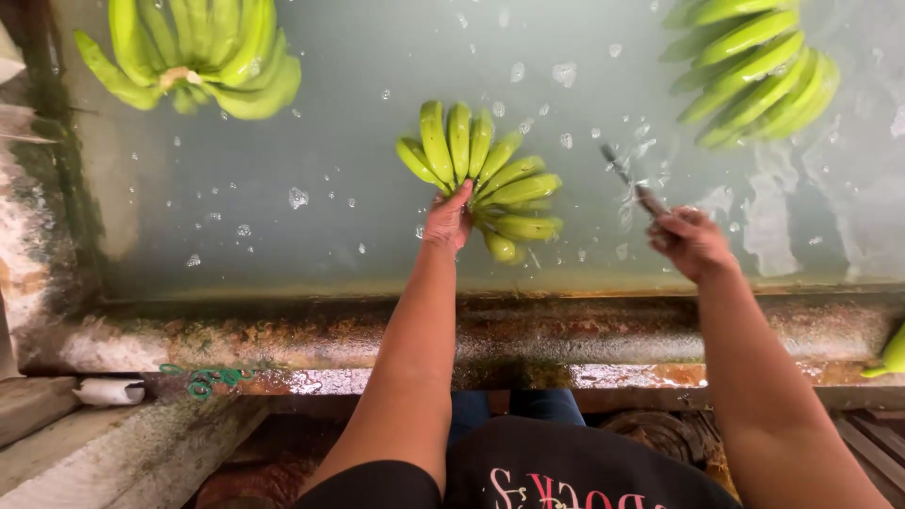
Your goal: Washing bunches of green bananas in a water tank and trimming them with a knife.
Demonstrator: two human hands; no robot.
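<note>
Beside the floating banana cluster (485,179) clamped at its crown by the left hand (447,219), the right hand (691,240), closed on a knife (632,184), risks a wet-handle slip that cuts fruit or fingers.

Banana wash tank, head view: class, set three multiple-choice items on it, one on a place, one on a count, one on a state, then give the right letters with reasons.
1. Where does the bunch held by the left hand sit?
A. in the middle of the water tank
B. on the floor
C. on a shelf

2. How many banana bunches float in the tank?
A. one
B. three
C. six

3. What state is the right hand in?
A. open and flat
B. resting on the rim
C. closed in a grip on a knife

Answers: 1 A, the middle bunch lies on the water mid-tank. 2 B, with the top-left bunch and the top-right bunch. 3 C, the fingers wrap the handle above the water.
</note>
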